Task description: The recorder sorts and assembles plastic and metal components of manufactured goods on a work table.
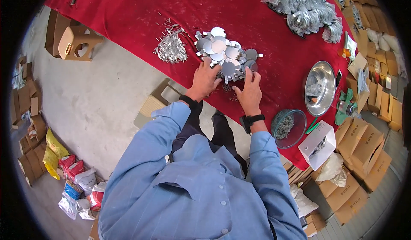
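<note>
A pile of round silvery metal discs with small tabs [218,46] lies on the red tablecloth [128,13]. My left hand [206,79] rests at the pile's near left side, fingers spread and fingertips at its edge. On the near right side, my right hand [250,92] has its thumb and fingers apart, fingertips close to the discs. I see nothing held in either hand. Small dark metal bits [229,90] lie between the hands on the cloth. Left of the discs sits a heap of thin silvery metal pins [172,47].
Bagged metal parts [304,8] lie at the far right. Along the right edge stand a steel bowl [329,92], a glass bowl of small parts [295,140] and a white box [319,145]. A beige stool [154,105] stands beside the table; cardboard boxes [359,145] line the right.
</note>
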`<state>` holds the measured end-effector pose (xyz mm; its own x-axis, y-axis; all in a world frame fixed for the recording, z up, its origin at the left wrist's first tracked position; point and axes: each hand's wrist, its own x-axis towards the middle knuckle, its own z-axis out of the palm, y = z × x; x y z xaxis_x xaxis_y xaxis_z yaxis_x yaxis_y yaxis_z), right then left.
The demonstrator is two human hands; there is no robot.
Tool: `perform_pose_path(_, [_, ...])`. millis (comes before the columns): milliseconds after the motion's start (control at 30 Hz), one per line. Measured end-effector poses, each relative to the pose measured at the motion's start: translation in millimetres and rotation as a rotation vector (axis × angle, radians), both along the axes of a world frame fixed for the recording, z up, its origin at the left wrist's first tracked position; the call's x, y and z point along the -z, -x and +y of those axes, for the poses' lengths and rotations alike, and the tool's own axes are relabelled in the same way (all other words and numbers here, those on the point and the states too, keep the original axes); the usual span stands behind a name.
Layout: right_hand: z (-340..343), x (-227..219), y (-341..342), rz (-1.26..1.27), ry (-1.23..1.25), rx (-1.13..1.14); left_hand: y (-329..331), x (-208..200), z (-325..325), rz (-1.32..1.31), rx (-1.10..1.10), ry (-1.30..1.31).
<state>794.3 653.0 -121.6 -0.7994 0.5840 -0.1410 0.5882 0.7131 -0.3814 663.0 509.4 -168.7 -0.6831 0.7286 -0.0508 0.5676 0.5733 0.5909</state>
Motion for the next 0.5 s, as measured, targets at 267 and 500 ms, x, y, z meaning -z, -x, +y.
perform_pose_path(267, [22,25,45,0.111,-0.101,-0.176,21,11,-22,-0.014,0.157,-0.167])
perform_pose_path(500, [13,22,93,0.172,-0.116,-0.137,22,6,-20,-0.084,0.071,-0.283])
